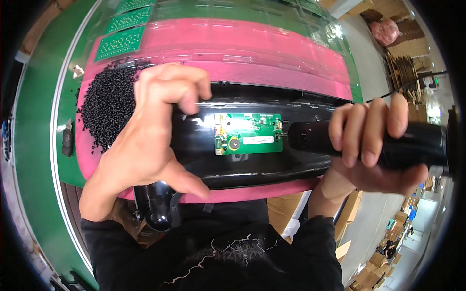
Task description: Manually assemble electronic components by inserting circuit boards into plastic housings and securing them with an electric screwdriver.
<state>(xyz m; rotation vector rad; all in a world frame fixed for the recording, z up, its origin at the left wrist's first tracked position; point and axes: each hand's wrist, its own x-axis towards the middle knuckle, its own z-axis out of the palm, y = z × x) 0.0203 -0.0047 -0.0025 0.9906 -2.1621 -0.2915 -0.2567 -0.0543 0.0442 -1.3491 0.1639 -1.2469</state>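
Note:
A long glossy black plastic housing point(194, 165) lies across the pink mat, and a green circuit board point(259, 128) sits in its middle. My left hand point(160, 116) arches over the housing's left end with fingers bent and thumb spread wide apart. It appears to hold nothing; whether the fingertips touch the housing is unclear. Wrapped round a black electric screwdriver point(310, 136) is my right hand point(369, 140). The driver's thin tip points left at the board's right edge; contact there cannot be made out.
Left of the housing is a heap of small black screws or similar pieces point(104, 104). Green boards point(119, 43) stand in a clear plastic tray point(233, 39) on the pink mat point(204, 29). A black rounded part point(160, 206) juts out at the near left edge.

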